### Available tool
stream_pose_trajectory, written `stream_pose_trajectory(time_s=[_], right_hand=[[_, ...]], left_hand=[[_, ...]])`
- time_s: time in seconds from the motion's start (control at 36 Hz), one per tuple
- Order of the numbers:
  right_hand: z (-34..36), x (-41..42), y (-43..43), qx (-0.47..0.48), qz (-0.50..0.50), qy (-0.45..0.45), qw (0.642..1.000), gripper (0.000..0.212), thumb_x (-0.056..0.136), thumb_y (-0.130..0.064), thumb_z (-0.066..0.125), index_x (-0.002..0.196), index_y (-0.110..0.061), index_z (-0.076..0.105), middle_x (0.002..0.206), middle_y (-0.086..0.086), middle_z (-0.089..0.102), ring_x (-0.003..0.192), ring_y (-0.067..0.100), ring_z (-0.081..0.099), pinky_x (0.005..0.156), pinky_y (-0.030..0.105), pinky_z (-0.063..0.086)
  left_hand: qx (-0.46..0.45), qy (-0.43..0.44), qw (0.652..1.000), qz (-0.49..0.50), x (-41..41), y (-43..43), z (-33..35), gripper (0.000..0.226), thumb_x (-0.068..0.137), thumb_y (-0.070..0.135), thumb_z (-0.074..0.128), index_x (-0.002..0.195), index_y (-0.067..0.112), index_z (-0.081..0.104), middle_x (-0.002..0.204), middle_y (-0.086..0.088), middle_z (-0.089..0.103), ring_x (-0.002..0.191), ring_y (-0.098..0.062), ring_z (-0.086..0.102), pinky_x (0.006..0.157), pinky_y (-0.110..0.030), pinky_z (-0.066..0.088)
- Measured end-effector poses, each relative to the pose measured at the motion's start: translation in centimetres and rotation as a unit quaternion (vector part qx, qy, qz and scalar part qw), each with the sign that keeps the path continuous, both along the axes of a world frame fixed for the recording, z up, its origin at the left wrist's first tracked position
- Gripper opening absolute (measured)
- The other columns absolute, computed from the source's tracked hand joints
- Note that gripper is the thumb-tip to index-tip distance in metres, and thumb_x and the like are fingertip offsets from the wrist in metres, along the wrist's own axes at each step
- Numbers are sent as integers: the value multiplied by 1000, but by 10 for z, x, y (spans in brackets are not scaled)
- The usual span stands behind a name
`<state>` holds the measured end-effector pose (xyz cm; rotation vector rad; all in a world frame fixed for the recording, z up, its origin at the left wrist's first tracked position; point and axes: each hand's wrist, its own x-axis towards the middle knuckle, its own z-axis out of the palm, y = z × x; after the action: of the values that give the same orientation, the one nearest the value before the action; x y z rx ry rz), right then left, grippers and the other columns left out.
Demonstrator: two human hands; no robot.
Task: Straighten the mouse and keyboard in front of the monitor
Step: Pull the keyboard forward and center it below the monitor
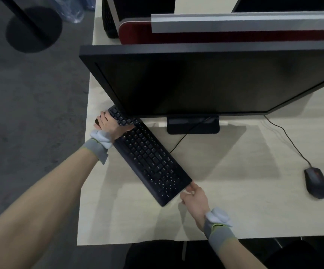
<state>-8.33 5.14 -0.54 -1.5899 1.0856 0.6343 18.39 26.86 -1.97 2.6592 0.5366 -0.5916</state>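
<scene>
Diagonally, keyboard (149,156) between both hands' fingers (191,188)

Top corner of the keyboard (149,156) slides out of sight behind the monitor (206,82), whose right side runs off the frame edge. The left hand (109,123) covers that far end, fingertips tucked from view, so the grip itself can't be read. The right hand (195,199) meets the near corner, fingers partly under the edge. The mouse (315,182) is smeared with blur, its buttons unreadable
</scene>
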Motion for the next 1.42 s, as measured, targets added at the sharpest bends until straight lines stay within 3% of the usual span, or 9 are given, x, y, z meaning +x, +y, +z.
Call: stream_pose_trajectory(time_s=[0.14,0.28,0.39,0.53,0.72,0.86,1.11,1.28,1.42], right_hand=[[0,1,-1,46,-54,-7,997,60,90,-4,62,148,-12,48,141,8,59,122,28,62,103,45,53],[1,-6,-7,91,-85,-20,992,45,90,-3,63,126,-28,54,117,-5,64,97,12,64,89,33,54],[0,-6,-13,116,-82,-25,990,37,90,-1,65,118,-26,61,101,-11,66,91,8,62,87,31,50],[-5,-7,-19,131,-115,-17,985,52,89,3,66,138,-5,51,121,12,64,100,18,61,91,35,49],[-6,-20,-29,119,-125,-13,985,51,89,6,67,135,-6,50,134,24,58,108,24,60,96,40,51],[-9,-28,-41,118,-155,4,981,52,87,6,69,135,-3,50,107,19,65,90,25,62,83,36,53],[2,-40,-72,100,-181,26,978,44,90,-10,69,130,-11,50,101,12,62,81,26,58,79,38,52],[3,-48,-97,104,-172,12,979,30,92,-20,67,122,-20,64,88,4,66,79,23,63,79,38,52],[1,-55,-120,106,-167,5,980,25,96,-24,62,120,-15,67,88,5,65,83,25,61,79,38,53]], left_hand=[[10,-10,999,-47,10,7,-4,99,76,51,74,150,8,25,158,-14,25,146,-33,21,119,-53,12],[-9,18,998,-56,19,15,-2,91,79,51,72,148,9,29,152,-16,36,142,-34,31,119,-57,8],[0,41,998,-49,30,25,7,83,81,46,71,149,15,34,147,-20,39,134,-40,42,116,-52,27],[-19,65,997,-33,33,36,13,73,84,44,69,145,17,41,142,-21,43,129,-42,46,111,-50,37],[-53,74,995,33,9,51,14,66,82,48,70,137,17,50,137,-19,51,125,-39,51,107,-46,43],[-94,58,991,76,-12,52,14,58,84,56,57,126,16,56,131,-19,57,121,-39,53,105,-48,43],[-209,101,968,95,-47,40,17,47,95,48,43,122,11,53,122,-19,62,113,-38,59,105,-50,44],[-246,97,958,116,-65,33,17,52,92,52,47,116,6,56,119,-21,62,112,-38,59,104,-50,44],[-302,126,932,158,-77,25,26,46,86,58,51,92,15,65,94,-11,66,84,-29,61,74,-35,47]])
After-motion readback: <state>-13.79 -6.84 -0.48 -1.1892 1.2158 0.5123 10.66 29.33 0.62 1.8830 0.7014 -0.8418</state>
